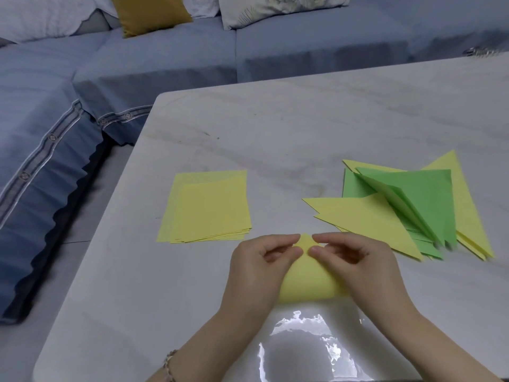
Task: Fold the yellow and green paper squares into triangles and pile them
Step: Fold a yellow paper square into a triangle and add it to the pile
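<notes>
A yellow sheet (308,282) lies bent over at the near edge of the pale marble table (303,119), its corners pinched together by left hand (259,268) and right hand (355,268). Blue sofa (137,67) stands behind.

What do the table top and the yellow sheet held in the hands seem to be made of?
The table top: probably polished marble or marble-look stone, pale with grey veins, glossy, since it mirrors light near the front edge. The yellow sheet: thin matte paper; it curves softly where the left hand and right hand pinch its corner.
</notes>
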{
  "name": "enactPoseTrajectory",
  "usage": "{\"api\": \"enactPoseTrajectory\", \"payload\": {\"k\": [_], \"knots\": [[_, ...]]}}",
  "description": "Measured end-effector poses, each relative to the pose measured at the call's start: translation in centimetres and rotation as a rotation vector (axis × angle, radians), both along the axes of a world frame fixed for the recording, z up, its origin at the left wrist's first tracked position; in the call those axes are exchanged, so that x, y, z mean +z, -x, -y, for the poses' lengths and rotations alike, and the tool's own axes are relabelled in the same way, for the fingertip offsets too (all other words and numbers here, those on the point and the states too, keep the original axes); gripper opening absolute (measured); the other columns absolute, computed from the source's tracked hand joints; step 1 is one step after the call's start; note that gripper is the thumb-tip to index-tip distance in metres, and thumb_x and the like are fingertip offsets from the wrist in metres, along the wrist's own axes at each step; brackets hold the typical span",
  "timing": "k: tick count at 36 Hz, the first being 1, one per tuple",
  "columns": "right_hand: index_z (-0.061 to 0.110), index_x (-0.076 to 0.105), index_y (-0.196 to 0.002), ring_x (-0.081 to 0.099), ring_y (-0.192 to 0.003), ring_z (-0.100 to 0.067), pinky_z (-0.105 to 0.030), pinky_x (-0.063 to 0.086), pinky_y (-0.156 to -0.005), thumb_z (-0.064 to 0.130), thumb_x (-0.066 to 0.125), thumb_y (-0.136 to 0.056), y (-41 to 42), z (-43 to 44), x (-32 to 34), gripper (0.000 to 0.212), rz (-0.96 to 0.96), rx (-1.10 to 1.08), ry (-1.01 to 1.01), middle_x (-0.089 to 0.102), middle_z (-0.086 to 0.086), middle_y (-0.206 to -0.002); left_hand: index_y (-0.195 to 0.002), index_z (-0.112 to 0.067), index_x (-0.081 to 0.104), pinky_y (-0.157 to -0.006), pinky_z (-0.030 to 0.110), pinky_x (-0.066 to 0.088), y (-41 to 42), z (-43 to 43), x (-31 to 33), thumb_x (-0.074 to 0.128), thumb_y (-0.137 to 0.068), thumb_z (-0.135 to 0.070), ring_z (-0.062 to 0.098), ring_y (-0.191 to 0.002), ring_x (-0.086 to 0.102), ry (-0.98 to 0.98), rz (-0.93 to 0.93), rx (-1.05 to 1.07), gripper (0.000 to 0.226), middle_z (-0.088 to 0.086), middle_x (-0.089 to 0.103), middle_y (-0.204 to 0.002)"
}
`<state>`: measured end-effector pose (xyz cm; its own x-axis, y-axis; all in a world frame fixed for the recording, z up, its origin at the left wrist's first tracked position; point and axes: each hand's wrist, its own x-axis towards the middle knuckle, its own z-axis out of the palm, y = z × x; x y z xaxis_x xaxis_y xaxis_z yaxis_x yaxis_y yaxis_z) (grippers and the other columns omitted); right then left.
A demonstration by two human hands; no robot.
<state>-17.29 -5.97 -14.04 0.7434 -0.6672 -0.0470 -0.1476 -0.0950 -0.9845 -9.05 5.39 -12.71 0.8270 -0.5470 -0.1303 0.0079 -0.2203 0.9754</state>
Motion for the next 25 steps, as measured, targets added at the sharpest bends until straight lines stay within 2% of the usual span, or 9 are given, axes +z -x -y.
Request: {"api": "enactPoseTrajectory", "payload": {"k": [3,10,16,19,22,25], "knots": [[0.031,0.072,-0.071,0.056,-0.059,-0.001,-0.006,0.040,-0.059,0.009,0.077,-0.070,-0.2,0.1,0.1,0.022,0.001,0.002,0.009,0.068,0.005,-0.067,-0.080,-0.034,0.069,-0.066,0.001,0.041,-0.1,0.2,0.0,0.069,-0.080,-0.006,-0.011,-0.075,0.062,0.011,0.006,-0.002,0.028,-0.029,0.068,-0.076],[0.029,0.071,-0.075,0.061,-0.073,0.005,-0.005,0.040,-0.065,0.007,0.071,-0.075,-0.8,0.3,0.4,0.022,0.029,0.048,0.048,0.070,0.017,-0.076,-0.080,-0.036,0.069,-0.071,0.003,0.042,-0.6,0.4,-0.1,0.068,-0.082,-0.007,-0.009,-0.082,0.063,0.036,0.059,-0.007,0.029,-0.030,0.068,-0.079],[0.028,0.071,-0.075,0.062,-0.076,0.007,-0.004,0.041,-0.067,0.004,0.071,-0.076,-0.9,0.6,0.5,0.024,0.051,0.059,0.048,0.070,0.022,-0.081,-0.080,-0.037,0.068,-0.072,0.003,0.042,-1.0,0.4,0.0,0.067,-0.083,-0.006,-0.010,-0.082,0.062,0.041,0.080,-0.051,0.031,-0.032,0.067,-0.077],[0.031,0.070,-0.076,0.061,-0.074,0.004,-0.005,0.041,-0.067,0.003,0.069,-0.077,-1.1,0.5,0.3,0.028,0.054,0.061,0.064,0.070,0.019,-0.080,-0.080,-0.037,0.069,-0.073,0.003,0.042,-1.0,0.4,0.0,0.066,-0.083,-0.006,-0.011,-0.085,0.062,0.051,0.093,-0.057,0.031,-0.032,0.067,-0.078],[0.035,0.069,-0.080,0.056,-0.069,-0.002,-0.008,0.039,-0.064,0.004,0.067,-0.079,-1.1,0.5,0.1,0.031,0.052,0.078,0.096,0.066,0.008,-0.076,-0.080,-0.037,0.069,-0.072,0.003,0.042,-0.9,0.3,-0.1,0.066,-0.083,-0.006,-0.010,-0.083,0.062,0.049,0.102,-0.050,0.031,-0.031,0.067,-0.077],[0.033,0.069,-0.078,0.056,-0.068,-0.001,-0.008,0.039,-0.063,0.003,0.068,-0.079,-1.1,0.5,0.3,0.030,0.043,0.112,0.103,0.066,0.010,-0.077,-0.079,-0.038,0.068,-0.072,0.005,0.043,-1.0,0.2,-0.4,0.067,-0.083,-0.009,-0.007,-0.081,0.063,0.023,0.119,-0.034,0.030,-0.027,0.069,-0.080]]}}
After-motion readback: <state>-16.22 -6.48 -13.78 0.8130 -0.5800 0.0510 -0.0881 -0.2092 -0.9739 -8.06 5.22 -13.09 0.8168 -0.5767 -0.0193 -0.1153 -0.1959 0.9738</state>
